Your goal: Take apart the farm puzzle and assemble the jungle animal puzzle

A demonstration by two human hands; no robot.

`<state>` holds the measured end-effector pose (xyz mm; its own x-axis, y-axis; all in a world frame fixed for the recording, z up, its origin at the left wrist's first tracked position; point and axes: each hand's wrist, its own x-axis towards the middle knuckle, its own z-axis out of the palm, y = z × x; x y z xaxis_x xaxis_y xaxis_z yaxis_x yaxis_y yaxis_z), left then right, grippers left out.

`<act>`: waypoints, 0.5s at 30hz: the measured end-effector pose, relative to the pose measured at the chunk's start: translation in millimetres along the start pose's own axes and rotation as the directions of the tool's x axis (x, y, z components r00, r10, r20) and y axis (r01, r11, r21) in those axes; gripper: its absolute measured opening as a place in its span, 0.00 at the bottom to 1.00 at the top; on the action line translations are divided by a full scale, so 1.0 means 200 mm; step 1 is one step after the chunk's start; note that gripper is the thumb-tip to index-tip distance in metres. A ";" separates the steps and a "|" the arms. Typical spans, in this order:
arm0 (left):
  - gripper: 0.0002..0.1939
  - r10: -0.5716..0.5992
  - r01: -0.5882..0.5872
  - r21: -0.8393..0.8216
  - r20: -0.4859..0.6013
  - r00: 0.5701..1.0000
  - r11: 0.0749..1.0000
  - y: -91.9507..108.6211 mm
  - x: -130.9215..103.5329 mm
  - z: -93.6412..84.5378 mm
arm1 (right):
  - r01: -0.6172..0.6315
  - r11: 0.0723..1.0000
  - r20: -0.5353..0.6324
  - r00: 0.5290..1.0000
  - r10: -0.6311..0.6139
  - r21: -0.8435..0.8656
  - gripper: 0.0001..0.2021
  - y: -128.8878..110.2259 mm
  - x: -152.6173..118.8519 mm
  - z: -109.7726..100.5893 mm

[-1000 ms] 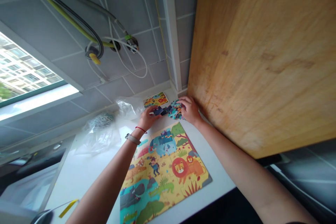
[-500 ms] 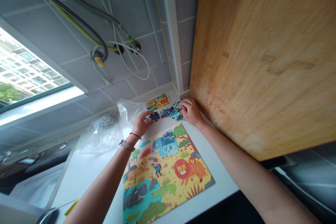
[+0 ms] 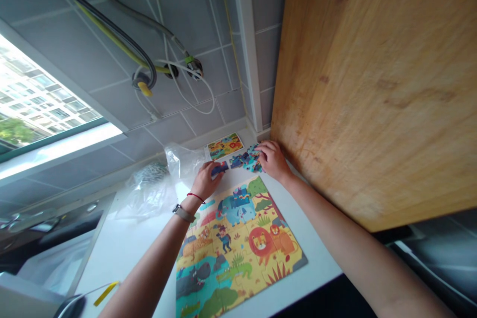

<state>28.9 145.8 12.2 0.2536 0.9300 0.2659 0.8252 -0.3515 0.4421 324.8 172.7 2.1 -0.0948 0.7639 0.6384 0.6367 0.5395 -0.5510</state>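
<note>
My left hand (image 3: 207, 180) is closed on a dark blue jigsaw puzzle piece (image 3: 219, 168), just beyond the far edge of the animal puzzle (image 3: 238, 246). Part of the piece is hidden by the fingers. At the right end of a heap of loose puzzle pieces (image 3: 246, 160) is my right hand (image 3: 274, 160), its fingers curled around some blue and teal pieces. The puzzle on the counter shows a lion, an elephant, a hippo and crocodiles. A dark blue piece (image 3: 240, 198) lies on the elephant part.
Behind the heap a small picture card (image 3: 225, 146) leans near the wall. Clear plastic bags (image 3: 182, 160) lie left of my left hand. A large wooden panel (image 3: 372, 84) stands close on the right. Hoses and cables (image 3: 130, 42) hang at the tiled wall.
My left hand has turned and shifted slightly, so the held piece shows a different part of its face, with some red. The right hand stays at the heap.
</note>
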 end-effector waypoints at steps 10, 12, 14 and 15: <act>0.23 0.040 -0.089 0.194 0.242 0.969 0.977 0.12 0.24 0.08 | -0.073 0.997 -0.115 0.991 0.069 -0.032 0.16 0.03 0.00 -0.01; 0.22 0.038 -0.094 0.198 0.271 0.962 0.976 0.08 0.26 0.06 | -0.074 0.997 -0.111 0.991 0.069 -0.035 0.15 0.03 0.00 0.00; 0.21 0.059 -0.121 0.188 0.307 0.950 0.975 0.05 0.27 0.02 | -0.073 0.997 -0.098 0.993 0.070 -0.033 0.15 0.02 0.00 0.00; 0.21 0.074 -0.139 0.178 0.329 0.941 0.974 0.04 0.27 0.00 | -0.072 0.997 -0.089 0.994 0.069 -0.031 0.15 0.02 0.00 0.00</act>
<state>50.4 193.1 29.7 0.4660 0.8848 0.0012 0.8585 -0.4525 0.2412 327.1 174.9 -1.3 0.0179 0.7643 0.6446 0.6649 0.4724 -0.5785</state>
